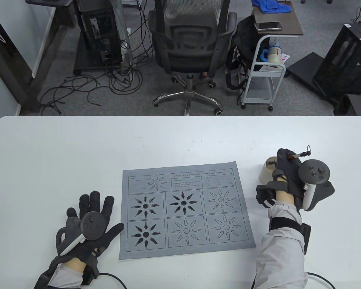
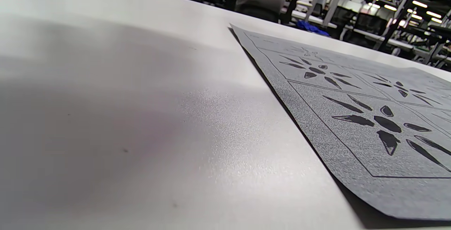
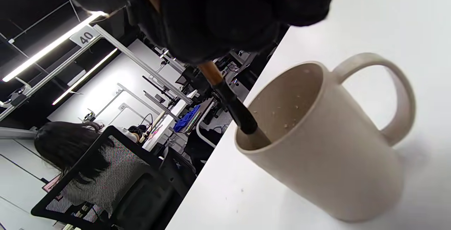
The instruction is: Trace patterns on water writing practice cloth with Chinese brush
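On a white table (image 1: 180, 141), the right hand (image 1: 288, 177) has its grip closed around a brush (image 3: 230, 105), tip dipped inside a cream mug (image 3: 327, 142). The left hand (image 1: 90, 222) lies flat, fingers spread, holding nothing, just left of the grey cloth (image 1: 185, 210).

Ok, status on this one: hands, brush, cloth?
Right hand grips brush, tip dipped in mug. Left hand flat on table beside cloth. Three flowers filled, three outlined. Nothing in the way.
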Demonstrator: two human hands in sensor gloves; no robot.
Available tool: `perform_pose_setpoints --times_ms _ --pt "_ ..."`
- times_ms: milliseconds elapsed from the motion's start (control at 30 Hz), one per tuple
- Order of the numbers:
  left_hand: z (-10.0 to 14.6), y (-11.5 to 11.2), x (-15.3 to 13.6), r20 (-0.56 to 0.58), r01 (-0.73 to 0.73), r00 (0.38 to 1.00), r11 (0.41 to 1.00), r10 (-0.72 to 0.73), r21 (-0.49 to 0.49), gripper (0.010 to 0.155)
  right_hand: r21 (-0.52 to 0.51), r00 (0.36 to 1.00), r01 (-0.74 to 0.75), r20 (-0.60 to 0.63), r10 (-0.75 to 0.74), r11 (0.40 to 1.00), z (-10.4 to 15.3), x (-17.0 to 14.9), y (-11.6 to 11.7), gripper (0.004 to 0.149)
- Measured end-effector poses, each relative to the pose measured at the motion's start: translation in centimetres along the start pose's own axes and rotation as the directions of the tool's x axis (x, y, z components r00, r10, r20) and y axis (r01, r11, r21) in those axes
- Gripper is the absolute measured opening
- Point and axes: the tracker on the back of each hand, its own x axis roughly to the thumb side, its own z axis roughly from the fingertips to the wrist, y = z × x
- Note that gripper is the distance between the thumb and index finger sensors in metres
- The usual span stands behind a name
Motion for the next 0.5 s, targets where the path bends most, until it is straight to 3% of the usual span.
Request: perform_pose_setpoints --times_ms 500 --pt "-0.1 -0.1 0.0 -0.002 -0.002 1.000 1.000 0.002 -0.010 0.084 -0.082 0.991 -0.136 -0.002 0.137 0.987 0.0 -1.3 -3.2 0.044"
